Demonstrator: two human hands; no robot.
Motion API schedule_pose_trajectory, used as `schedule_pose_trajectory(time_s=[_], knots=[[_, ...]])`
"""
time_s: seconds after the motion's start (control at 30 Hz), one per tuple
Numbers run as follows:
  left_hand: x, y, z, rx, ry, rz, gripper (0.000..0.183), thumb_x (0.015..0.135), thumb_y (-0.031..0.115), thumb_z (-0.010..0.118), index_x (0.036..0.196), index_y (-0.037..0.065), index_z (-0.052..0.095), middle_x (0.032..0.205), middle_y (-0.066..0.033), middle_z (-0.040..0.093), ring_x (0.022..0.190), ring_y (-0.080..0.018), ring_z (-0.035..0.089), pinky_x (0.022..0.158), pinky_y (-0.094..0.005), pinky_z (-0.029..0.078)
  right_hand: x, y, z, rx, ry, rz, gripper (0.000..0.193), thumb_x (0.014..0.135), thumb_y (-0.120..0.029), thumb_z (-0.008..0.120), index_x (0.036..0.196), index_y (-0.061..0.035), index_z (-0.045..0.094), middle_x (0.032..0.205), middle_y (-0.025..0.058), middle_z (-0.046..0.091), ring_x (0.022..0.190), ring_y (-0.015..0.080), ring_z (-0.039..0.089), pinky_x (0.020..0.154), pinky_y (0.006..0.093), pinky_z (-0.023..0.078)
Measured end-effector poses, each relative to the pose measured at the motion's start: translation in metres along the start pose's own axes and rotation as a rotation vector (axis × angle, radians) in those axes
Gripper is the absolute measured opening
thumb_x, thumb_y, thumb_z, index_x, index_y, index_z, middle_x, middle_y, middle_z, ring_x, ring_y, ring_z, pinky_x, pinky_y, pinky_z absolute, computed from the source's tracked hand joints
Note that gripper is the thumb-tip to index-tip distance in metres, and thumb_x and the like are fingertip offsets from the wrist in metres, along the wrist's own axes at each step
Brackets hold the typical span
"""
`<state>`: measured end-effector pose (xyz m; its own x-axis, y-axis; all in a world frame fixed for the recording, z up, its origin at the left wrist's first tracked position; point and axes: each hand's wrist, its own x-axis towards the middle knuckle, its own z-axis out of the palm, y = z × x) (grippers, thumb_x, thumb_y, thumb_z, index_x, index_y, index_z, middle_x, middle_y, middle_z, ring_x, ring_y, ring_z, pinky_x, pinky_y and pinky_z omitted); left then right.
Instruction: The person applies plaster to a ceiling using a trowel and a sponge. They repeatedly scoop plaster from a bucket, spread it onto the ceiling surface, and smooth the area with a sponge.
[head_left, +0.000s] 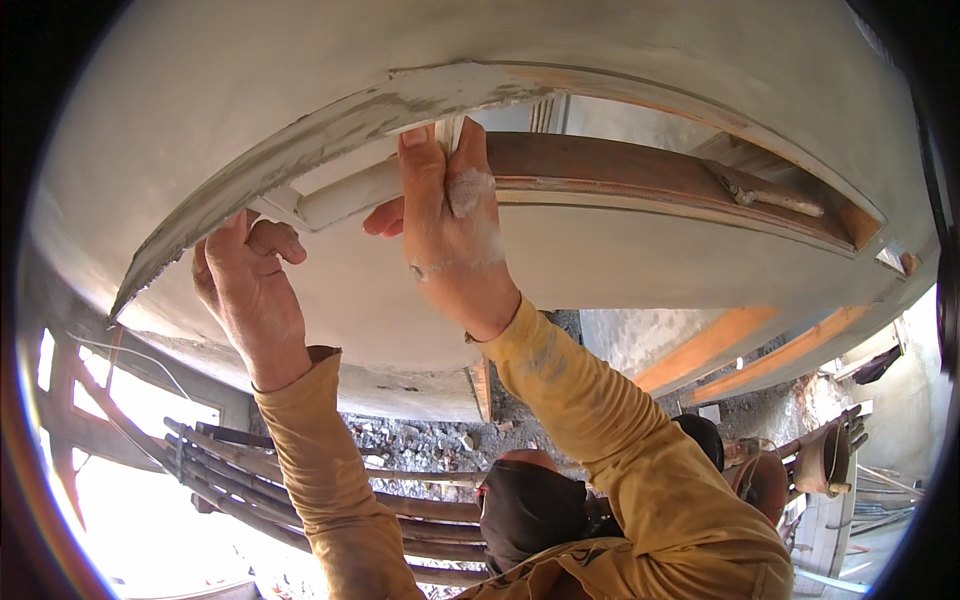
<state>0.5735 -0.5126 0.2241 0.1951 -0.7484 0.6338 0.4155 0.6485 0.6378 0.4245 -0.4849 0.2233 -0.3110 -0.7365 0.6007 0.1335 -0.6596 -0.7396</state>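
Observation:
Both my arms are raised toward a grey plastered surface (pixel 700 70) with a long curved-looking opening in it. My right hand (pixel 455 225) is closed, its thumb and fingers pinching a pale strip (pixel 350 193) inside the opening. Lower on the left, my left hand (pixel 255 290) has its fingers bent around the near end of that strip, right under a rough plaster edge (pixel 215 205). Part of the left grip is hidden by the edge. White dust or plaster marks the back of my right hand.
A brown board (pixel 600 165) runs along the opening, with a short stick-like piece (pixel 765 190) at its right end. Below are bamboo poles (pixel 430 530), rubble (pixel 430 440), wooden beams (pixel 710 350) and hanging buckets (pixel 825 460). A dark-covered head (pixel 530 505) shows between my arms.

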Motion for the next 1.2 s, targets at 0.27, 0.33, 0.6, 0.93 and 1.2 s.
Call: schedule_pose_trajectory(time_s=[0.27,0.33,0.6,0.93,1.2], knots=[[0.000,0.006,-0.014,0.067,0.073,0.010,0.025,0.090,0.026,0.057,0.096,0.003,0.061,0.081,-0.0077,0.058,0.055,-0.0143,0.050,0.058,-0.0277,0.041,-0.001,0.001,0.022,0.088,-0.055,0.055,0.034,0.101,-0.029,0.042,0.117,0.0007,0.035,0.084,0.0056,0.050,0.048,0.0092,0.050,0.045,0.0219,0.044],[-0.006,0.004,-0.027,0.117,0.127,-0.021,0.034,0.092,0.033,0.053,0.104,0.001,0.060,0.095,-0.0127,0.064,0.060,-0.0111,0.047,0.066,-0.0266,0.041,-0.007,0.005,0.022,0.056,-0.091,0.078,0.032,0.101,-0.028,0.043,0.115,-0.0001,0.036,0.086,0.0062,0.051,0.054,0.0096,0.053,0.046,0.0225,0.044],[-0.133,-0.061,0.005,-0.420,0.419,-0.631,0.029,0.097,0.031,0.043,0.098,0.005,0.058,0.081,-0.0047,0.061,0.059,-0.0163,0.057,0.050,-0.0280,0.046,-0.088,0.009,-0.079,0.019,-0.240,0.050,0.044,0.092,-0.015,0.059,0.127,0.0000,0.038,0.111,0.0140,0.057,0.105,0.0183,0.055,0.087,0.0326,0.047],[-0.260,-0.094,0.123,-0.957,-0.414,-1.098,0.047,0.099,0.045,0.034,0.106,0.004,0.055,0.095,-0.0099,0.064,0.065,-0.0169,0.059,0.062,-0.0281,0.050,-0.083,-0.073,-0.132,-0.379,-0.295,-0.113,0.034,0.093,-0.036,0.057,0.095,-0.0025,0.053,0.063,0.0061,0.053,0.057,0.0176,0.056,0.059,0.0319,0.049],[-0.297,-0.108,0.133,-0.446,-0.687,-1.013,0.040,0.097,0.036,0.052,0.109,-0.003,0.056,0.093,-0.0120,0.067,0.067,-0.0121,0.059,0.062,-0.0263,0.051,0.010,-0.111,-0.110,-1.672,-0.613,-0.676,0.020,0.087,-0.019,0.068,0.094,-0.0015,0.060,0.073,0.0099,0.062,0.062,0.0235,0.060,0.055,0.0316,0.047]])
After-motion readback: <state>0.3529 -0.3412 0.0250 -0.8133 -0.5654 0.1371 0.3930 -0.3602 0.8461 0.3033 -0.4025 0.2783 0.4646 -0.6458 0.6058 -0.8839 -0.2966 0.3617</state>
